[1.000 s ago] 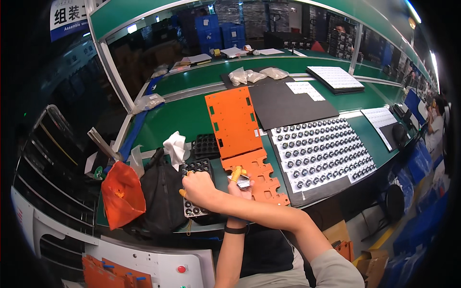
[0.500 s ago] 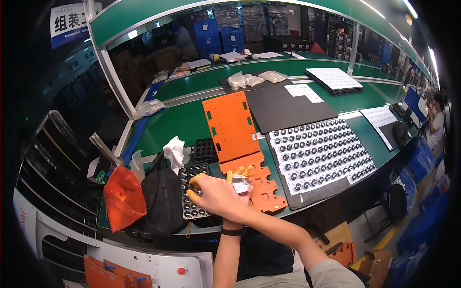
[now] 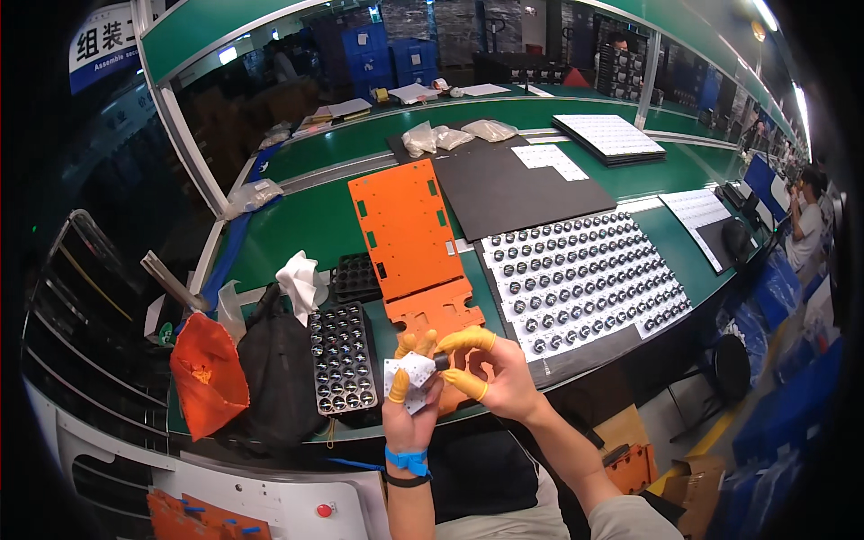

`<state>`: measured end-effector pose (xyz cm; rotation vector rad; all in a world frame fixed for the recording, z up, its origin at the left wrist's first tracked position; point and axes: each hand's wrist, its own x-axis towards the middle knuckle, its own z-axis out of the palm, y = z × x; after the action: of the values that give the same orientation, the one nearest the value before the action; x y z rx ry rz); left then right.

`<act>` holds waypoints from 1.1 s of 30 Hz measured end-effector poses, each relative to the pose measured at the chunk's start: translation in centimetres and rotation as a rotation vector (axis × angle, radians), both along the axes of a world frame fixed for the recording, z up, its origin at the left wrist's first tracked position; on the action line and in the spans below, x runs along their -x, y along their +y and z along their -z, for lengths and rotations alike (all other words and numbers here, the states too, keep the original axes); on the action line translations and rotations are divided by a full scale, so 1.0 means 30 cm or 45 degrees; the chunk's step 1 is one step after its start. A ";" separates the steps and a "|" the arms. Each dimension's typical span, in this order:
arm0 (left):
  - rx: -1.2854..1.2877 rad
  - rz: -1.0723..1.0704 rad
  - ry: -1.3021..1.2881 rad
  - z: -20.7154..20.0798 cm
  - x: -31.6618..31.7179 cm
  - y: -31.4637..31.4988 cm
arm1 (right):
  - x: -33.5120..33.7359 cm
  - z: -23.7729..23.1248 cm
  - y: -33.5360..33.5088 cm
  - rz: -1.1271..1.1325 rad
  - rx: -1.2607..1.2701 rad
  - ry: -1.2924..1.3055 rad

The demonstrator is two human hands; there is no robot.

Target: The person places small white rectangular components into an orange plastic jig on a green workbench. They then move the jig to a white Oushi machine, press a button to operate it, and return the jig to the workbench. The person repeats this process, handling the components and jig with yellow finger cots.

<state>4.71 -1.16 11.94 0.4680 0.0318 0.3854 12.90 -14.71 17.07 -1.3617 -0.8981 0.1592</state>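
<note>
My left hand [image 3: 407, 419], with yellow finger covers and a blue wrist strap, grips a small white plate with dark spots [image 3: 416, 367] above the front of the bench. From the right, my right hand [image 3: 509, 382], also in yellow finger covers, pinches a small black knob [image 3: 441, 361] at the plate's right edge. Whether the knob touches the plate, I cannot tell. Beneath both hands lies a hinged orange panel [image 3: 409, 238], its lower part partly hidden by them. To the left is a black tray [image 3: 317, 376] holding several round black parts with shiny tops.
At right, a white sheet with rows of black knobs [image 3: 576, 279] rests on dark foam. An orange bag [image 3: 207, 373] and a black bag [image 3: 274, 378] stand left. Plastic bags [image 3: 450, 137] and stacked white sheets [image 3: 607, 135] lie farther back.
My right hand has moved from above the black tray, where it crossed over my left arm, to the right side of the white plate. The black knob now shows between its fingers.
</note>
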 end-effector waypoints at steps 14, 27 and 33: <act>-0.777 -0.259 -0.080 -0.063 0.104 -0.011 | 0.041 -0.021 -0.005 -0.207 0.008 -0.223; -0.806 -0.208 -0.013 -0.029 0.099 -0.023 | 0.065 -0.044 -0.002 -0.077 0.108 -0.449; -0.815 -0.244 0.010 -0.024 0.089 -0.022 | 0.060 -0.034 -0.005 0.022 0.252 -0.634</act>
<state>2.03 -1.83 12.67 1.1039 -0.0418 0.5833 11.11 -14.85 18.09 -1.6274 -1.3096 -0.1150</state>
